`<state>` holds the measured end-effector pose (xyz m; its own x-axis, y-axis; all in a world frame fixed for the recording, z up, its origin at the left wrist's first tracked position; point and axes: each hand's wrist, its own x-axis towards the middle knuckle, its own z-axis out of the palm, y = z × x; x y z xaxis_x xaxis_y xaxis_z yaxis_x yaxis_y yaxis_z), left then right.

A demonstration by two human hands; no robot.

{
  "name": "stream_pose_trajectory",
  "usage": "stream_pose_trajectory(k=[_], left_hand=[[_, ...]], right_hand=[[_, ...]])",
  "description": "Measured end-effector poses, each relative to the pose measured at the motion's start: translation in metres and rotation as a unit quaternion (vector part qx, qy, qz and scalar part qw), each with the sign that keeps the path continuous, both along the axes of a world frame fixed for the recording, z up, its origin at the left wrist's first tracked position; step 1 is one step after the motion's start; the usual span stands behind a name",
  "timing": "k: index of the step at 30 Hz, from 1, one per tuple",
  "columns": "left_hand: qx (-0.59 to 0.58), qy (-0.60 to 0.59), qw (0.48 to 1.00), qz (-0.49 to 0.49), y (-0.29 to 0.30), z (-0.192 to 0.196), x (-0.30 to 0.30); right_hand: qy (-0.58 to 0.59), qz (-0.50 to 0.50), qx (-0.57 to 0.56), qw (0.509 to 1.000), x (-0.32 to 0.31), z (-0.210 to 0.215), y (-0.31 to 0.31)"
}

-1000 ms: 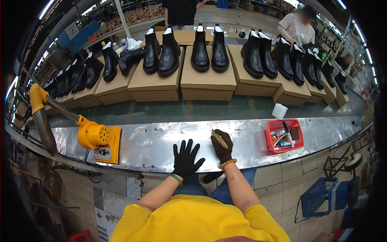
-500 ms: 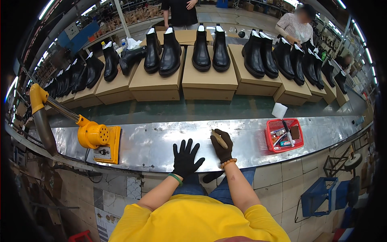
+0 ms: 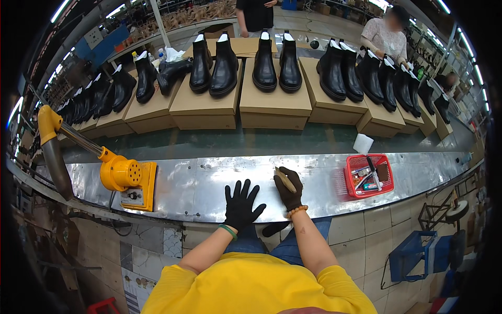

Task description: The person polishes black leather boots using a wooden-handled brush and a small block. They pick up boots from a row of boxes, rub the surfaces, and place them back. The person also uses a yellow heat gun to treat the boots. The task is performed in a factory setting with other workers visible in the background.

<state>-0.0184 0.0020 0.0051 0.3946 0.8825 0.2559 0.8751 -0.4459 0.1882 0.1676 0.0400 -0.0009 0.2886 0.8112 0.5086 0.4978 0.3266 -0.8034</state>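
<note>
My left hand [image 3: 242,205], in a black glove, rests palm down on the metal bench [image 3: 222,172] with its fingers spread and nothing in it. To its right my gloved right hand [image 3: 290,191] is closed around a tan, tapered oblong piece [image 3: 285,180], whose kind I cannot make out. The pointed end of that piece sticks out away from me. Beyond the bench, pairs of black ankle boots [image 3: 264,68] stand on brown cardboard boxes [image 3: 274,112], with white stuffing in their tops. One boot [image 3: 173,73] lies on its side.
A yellow machine with a jointed arm [image 3: 123,174] stands on the bench at left. At right is a red basket [image 3: 387,191] of small tools, with a white block [image 3: 363,143] at its far edge. Two people stand beyond the boxes. A blue stand [image 3: 421,256] is on the floor.
The row of boxes and boots has shifted slightly to the right. The person in black beyond them has also moved right. Both of my hands look almost unchanged.
</note>
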Motion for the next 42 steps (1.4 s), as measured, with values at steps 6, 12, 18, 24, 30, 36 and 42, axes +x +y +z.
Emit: stream_pose_trajectory(k=[6,12,18,24,30,36,42], left_hand=[[0.000,0.000,1.000,-0.001,0.0002,-0.0005,-0.0019],[0.008,-0.011,1.000,-0.002,0.0004,-0.0027,-0.0047],[0.004,-0.002,1.000,-0.001,0.0016,-0.0014,-0.0045],[0.010,-0.003,1.000,-0.003,0.0010,-0.0018,-0.0086],[0.000,0.006,1.000,0.002,0.0015,-0.0034,-0.0093],[0.003,0.008,1.000,0.002,0.0020,-0.0025,-0.0055],[-0.001,0.005,1.000,0.000,0.0024,-0.0024,-0.0012]], right_hand=[[0.018,0.007,-0.009,1.000,-0.0004,-0.0041,0.0013],[0.018,0.006,-0.024,1.000,-0.0034,-0.0038,-0.0002],[0.010,0.005,-0.012,1.000,-0.0041,-0.0044,0.0007],[0.011,0.016,-0.011,1.000,-0.0064,-0.0058,0.0018],[0.008,0.014,-0.022,1.000,-0.0074,-0.0038,0.0012],[0.005,0.015,-0.010,1.000,-0.0038,-0.0023,0.0017],[0.010,0.018,-0.009,1.000,0.0006,-0.0042,0.0025]])
